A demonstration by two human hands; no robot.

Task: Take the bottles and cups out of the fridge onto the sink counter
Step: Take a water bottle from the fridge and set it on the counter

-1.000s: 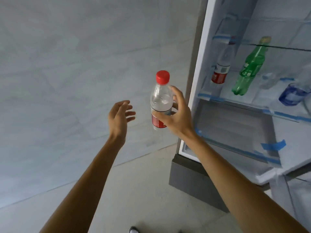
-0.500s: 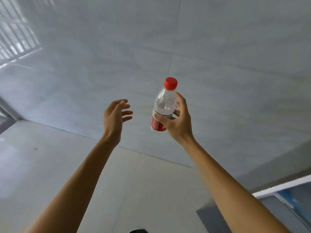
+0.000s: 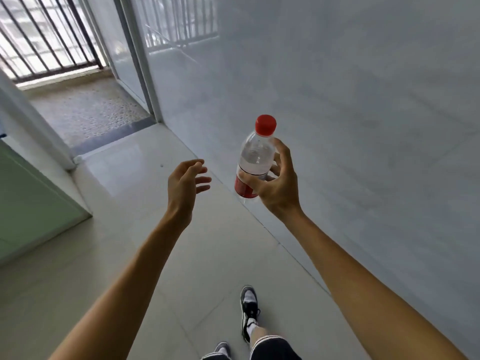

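Obs., head view. Right hand (image 3: 279,189) grips a small clear plastic bottle with a red screw cap and red label (image 3: 255,157). The thumb crosses the front at the label's top edge and the fingers curl round the far side. Bottle is upright, cap up, and carried at chest height over the pale tiled floor (image 3: 145,250), beside a glossy grey-white wall (image 3: 350,100). The low grip on the label band probably steadies it for walking. Bottle looks partly full; exact level is hard to read through the glare.

Left hand (image 3: 184,183) holds nothing, with its fingers loosely spread and palm turned toward the bottle, apart from it. Likely free for balance or ready to help.

Judgement: transport step, bottle out of the fridge but not yet set down.

Not visible: fridge, sink bench, the other bottles and cups. A pale green panel (image 3: 31,198) at far left is cut off by the frame, identity uncertain. The bottle base is hidden behind the palm. One dark sneaker (image 3: 249,305) shows in full, the other is cropped.
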